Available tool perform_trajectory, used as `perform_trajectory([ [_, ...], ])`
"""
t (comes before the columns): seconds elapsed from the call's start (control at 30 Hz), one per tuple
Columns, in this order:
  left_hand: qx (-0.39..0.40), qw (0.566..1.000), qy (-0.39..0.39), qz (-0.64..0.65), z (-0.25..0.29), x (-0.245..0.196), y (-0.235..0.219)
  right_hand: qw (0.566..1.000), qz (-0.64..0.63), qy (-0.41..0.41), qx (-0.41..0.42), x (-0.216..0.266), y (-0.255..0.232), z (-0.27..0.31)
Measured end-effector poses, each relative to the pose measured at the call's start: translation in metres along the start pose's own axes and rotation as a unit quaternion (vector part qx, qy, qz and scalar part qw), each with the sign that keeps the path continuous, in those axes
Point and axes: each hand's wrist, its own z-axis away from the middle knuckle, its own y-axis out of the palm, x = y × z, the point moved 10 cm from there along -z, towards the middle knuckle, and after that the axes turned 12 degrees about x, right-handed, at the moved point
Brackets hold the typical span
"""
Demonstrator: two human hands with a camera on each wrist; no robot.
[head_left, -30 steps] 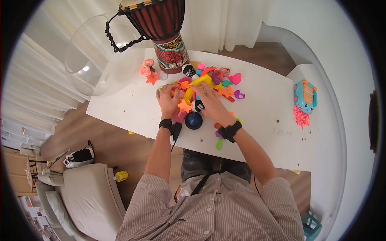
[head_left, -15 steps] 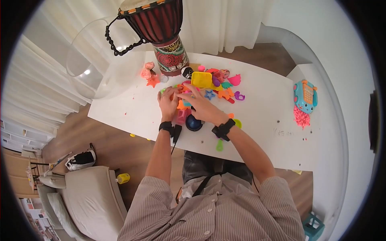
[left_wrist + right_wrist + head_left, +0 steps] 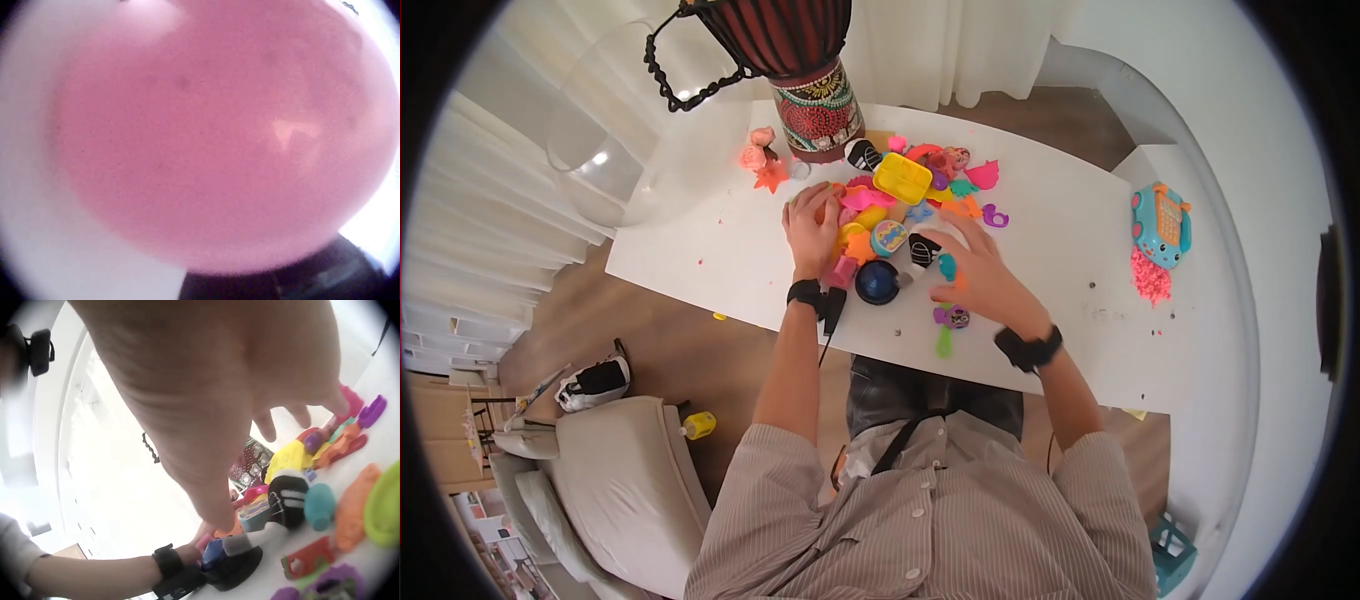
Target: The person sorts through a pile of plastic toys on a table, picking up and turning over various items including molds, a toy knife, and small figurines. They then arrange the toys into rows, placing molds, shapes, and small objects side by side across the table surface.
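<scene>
In the head view my left hand (image 3: 812,235) rests with bent fingers at the left side of a heap of small plastic toys; the toys under its palm are hidden. Right of the heap my right hand (image 3: 985,275) is spread, nothing held, above the table. Near its fingertips lie a small black-and-white, shoe-like piece (image 3: 923,250) and a teal piece (image 3: 320,506). Between the hands are a round tub with a patterned lid (image 3: 889,238), an orange star-like piece (image 3: 859,247) and a dark blue dome (image 3: 877,282). A blurred pink surface (image 3: 219,137) fills the left wrist view.
Behind the heap stands a tall carved drum (image 3: 815,105). A yellow tray (image 3: 902,178) lies on the toys. Pink flowers (image 3: 757,150) are back left; a toy telephone (image 3: 1162,228) and pink beads (image 3: 1151,275) are far right. The white table's (image 3: 1040,350) front edge is by the person's waist.
My right hand has let go of the yellow tray, crossed over to the left hand, then swung back right, uncovering the tub and the middle of the heap. My left hand has stayed at the heap's left side.
</scene>
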Motion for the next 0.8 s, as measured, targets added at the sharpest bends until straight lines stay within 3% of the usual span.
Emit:
perform_trajectory([
  [0.03, -0.016, 1.0, 0.018, -0.019, 0.001, -0.003, -0.002, 1.0, 0.001, 0.0, 0.005, 0.008, 0.005, 0.014],
  [0.1, -0.018, 0.999, 0.015, -0.043, 0.003, -0.006, -0.002, 0.983, 0.049, 0.159, 0.08, -0.006, 0.028, 0.05],
  [0.23, -0.03, 0.993, 0.014, -0.112, 0.004, -0.002, 0.005, 0.977, 0.139, 0.141, 0.075, 0.004, 0.077, 0.054],
  [0.37, -0.024, 0.99, -0.002, -0.137, 0.006, -0.011, 0.001, 0.975, 0.169, 0.141, -0.007, -0.008, 0.073, 0.025],
  [0.57, -0.022, 0.987, -0.018, -0.159, 0.005, -0.01, 0.004, 0.981, 0.157, 0.113, -0.008, -0.031, 0.067, -0.001],
  [0.8, -0.036, 0.995, -0.021, -0.093, 0.003, 0.002, 0.002, 0.986, 0.131, 0.09, -0.051, -0.038, 0.061, -0.017],
])
